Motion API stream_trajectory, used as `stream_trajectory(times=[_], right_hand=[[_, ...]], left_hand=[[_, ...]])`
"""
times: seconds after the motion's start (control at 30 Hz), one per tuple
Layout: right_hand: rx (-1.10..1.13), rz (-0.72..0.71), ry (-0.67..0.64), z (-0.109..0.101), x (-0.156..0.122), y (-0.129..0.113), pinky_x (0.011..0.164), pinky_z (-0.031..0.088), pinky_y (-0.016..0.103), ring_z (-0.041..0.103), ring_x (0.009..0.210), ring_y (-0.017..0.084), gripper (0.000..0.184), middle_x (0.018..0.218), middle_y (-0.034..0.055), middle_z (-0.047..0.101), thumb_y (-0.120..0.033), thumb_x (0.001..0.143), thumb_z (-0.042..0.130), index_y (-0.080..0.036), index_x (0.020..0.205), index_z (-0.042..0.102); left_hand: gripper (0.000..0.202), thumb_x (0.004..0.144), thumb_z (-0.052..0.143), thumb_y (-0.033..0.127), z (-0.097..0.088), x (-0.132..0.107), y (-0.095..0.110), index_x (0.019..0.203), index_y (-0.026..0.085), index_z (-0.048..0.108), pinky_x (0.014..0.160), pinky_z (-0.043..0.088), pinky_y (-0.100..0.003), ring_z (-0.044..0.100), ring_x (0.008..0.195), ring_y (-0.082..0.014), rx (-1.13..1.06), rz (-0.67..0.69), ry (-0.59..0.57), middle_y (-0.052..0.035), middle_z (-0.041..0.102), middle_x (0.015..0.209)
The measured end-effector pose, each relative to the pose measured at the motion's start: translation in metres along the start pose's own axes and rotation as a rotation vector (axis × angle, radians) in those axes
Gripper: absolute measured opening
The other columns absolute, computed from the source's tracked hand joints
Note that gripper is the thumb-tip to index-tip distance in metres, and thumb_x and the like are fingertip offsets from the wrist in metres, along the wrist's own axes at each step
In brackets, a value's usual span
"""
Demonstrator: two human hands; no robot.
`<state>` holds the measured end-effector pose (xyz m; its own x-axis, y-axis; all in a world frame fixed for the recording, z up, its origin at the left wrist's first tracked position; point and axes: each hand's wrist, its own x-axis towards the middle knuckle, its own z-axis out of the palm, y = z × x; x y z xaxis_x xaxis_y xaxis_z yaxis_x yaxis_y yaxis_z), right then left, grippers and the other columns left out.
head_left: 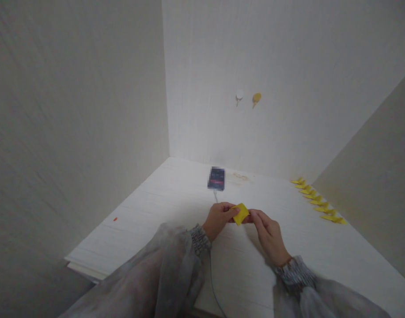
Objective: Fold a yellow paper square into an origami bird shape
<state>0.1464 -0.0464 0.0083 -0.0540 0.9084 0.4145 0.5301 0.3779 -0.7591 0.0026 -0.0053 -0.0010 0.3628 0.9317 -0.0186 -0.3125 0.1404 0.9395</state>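
Left hand point(218, 219) pinches the yellow paper point(241, 215) between thumb and fingers; right hand point(270, 232) has its right corner at the fingertips — paper sits between the two, over the white table point(145, 221). Cable point(213, 278) passes behind the left hand to a pixelated device point(217, 179) near the back wall point(202, 79). Brownish stain point(239, 176) beside that. Folded yellow pieces point(316, 203) rowed along the table's right side, orange speck point(115, 219) far left. Two hooks — white point(240, 94), yellow point(257, 98) — on the back wall.
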Motion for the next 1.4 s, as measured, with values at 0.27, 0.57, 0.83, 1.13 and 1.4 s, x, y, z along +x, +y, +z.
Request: stream_trajectory(times=[0.27,0.57,0.83,1.13,1.4], right_hand=[[0.531,0.075,-0.101,0.002,0.005,0.009,0.066,0.043,0.028,0.055,0.065,0.014,0.019,0.065,0.0004,0.06,-0.03,0.077,0.051,-0.019,0.089,0.059],[0.686,0.253,-0.223,0.003,0.005,0.01,0.05,0.038,0.025,0.052,0.057,0.013,0.027,0.066,0.0033,0.061,-0.035,0.066,0.061,-0.017,0.086,0.06],[0.688,0.298,-0.226,0.003,0.004,0.011,0.048,0.036,0.022,0.049,0.053,0.011,0.023,0.065,0.0023,0.059,-0.026,0.063,0.065,-0.016,0.083,0.059],[0.688,0.235,-0.207,-0.001,0.004,0.013,0.047,0.034,0.024,0.043,0.048,0.009,0.027,0.062,0.0008,0.057,-0.035,0.063,0.063,-0.018,0.084,0.061],[0.577,0.233,-0.198,0.002,0.003,0.02,0.048,0.039,0.025,0.05,0.052,0.013,0.031,0.064,0.0041,0.061,-0.038,0.065,0.06,-0.016,0.088,0.061]], left_hand=[[0.03,0.063,0.059,0.037,-0.001,-0.006,0.008,0.073,0.009,0.063,0.062,0.042,-0.023,0.053,0.061,-0.0103,-0.019,0.024,-0.156,-0.0054,0.061,0.07],[0.033,0.06,0.062,0.036,-0.002,-0.008,0.005,0.079,0.01,0.064,0.059,0.041,-0.023,0.054,0.06,-0.0114,0.059,-0.03,-0.23,-0.0056,0.063,0.07],[0.03,0.055,0.066,0.032,-0.001,-0.006,0.004,0.076,0.011,0.065,0.054,0.039,-0.021,0.052,0.052,-0.009,0.115,-0.038,-0.182,-0.003,0.061,0.061],[0.03,0.056,0.066,0.028,-0.004,-0.004,0.001,0.081,0.01,0.064,0.06,0.041,-0.023,0.055,0.061,-0.0113,-0.011,-0.03,-0.245,-0.0054,0.063,0.071],[0.028,0.058,0.064,0.029,-0.004,-0.005,0.001,0.079,0.01,0.064,0.058,0.04,-0.023,0.053,0.056,-0.0099,-0.017,-0.032,-0.287,-0.0042,0.062,0.066]])
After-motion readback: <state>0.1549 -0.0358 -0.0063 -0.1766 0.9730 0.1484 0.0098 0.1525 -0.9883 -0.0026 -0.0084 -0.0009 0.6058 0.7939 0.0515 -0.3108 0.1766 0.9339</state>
